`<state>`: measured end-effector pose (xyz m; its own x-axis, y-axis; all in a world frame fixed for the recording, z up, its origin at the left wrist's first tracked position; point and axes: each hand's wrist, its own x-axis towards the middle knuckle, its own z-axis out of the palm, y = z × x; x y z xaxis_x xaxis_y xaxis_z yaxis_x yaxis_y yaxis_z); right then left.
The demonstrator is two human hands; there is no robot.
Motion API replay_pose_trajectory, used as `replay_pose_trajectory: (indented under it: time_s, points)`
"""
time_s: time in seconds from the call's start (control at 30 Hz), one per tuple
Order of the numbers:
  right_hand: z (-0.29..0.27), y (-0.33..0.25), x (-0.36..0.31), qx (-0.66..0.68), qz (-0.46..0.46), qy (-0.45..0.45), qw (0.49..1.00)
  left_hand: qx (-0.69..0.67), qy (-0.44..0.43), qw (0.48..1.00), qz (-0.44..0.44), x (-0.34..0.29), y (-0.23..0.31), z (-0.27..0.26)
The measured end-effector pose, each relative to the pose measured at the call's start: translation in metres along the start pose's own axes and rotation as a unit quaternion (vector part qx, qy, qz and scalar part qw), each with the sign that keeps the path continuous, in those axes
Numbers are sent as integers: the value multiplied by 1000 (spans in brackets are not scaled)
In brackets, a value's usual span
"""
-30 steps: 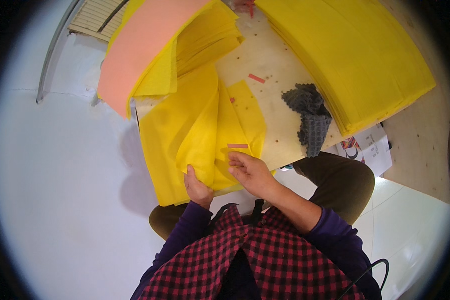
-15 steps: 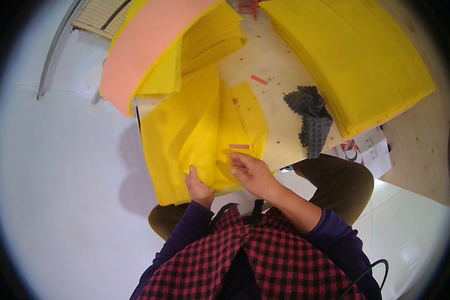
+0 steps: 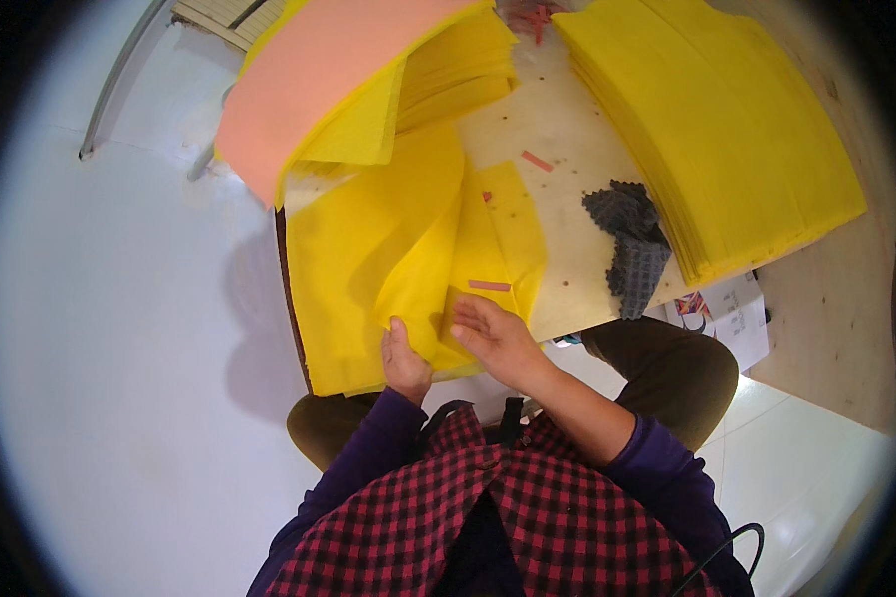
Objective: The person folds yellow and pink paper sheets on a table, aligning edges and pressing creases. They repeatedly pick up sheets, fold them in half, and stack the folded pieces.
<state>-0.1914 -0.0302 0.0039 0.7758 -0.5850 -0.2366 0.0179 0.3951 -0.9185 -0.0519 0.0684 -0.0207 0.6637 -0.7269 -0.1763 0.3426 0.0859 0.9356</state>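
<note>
A thin yellow fabric sheet point(image 3: 343, 279) lies creased over the near left part of the table, with one part folded up toward me. My left hand point(image 3: 406, 363) grips its near edge, thumb on top and fingers hidden beneath. Just to the right, my right hand point(image 3: 495, 338) has its fingers stretched out beside the fold and seems to hold nothing; whether it touches the sheet I cannot tell. Beyond its fingertips a small pinkish-red strip point(image 3: 490, 286) rests on the yellow fabric.
A yellow stack topped with a pink sheet point(image 3: 319, 65) stands at the far left. Another thick yellow stack point(image 3: 727, 139) fills the right side. Between them lie a crumpled dark grey cloth point(image 3: 635, 259) and a red strip point(image 3: 538, 161) on the wooden table point(image 3: 577, 229).
The whole view has shifted slightly. My right hand has come a little closer to my left hand and dropped away from the pinkish-red strip. My left hand keeps its grip on the yellow sheet.
</note>
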Motion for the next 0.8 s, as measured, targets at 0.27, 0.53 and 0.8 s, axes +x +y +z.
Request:
replay_pose_trajectory:
  time_s: [0.27,0.53,0.8]
  points:
    - [7,7,4,37,-9,-48,998,25,-14,1000,10,0,3,4]
    - [13,14,5,57,-18,-54,997,137,-24,990,36,1,2,4]
    - [19,-1,2,80,-22,-27,996,202,-122,967,100,0,7,1]
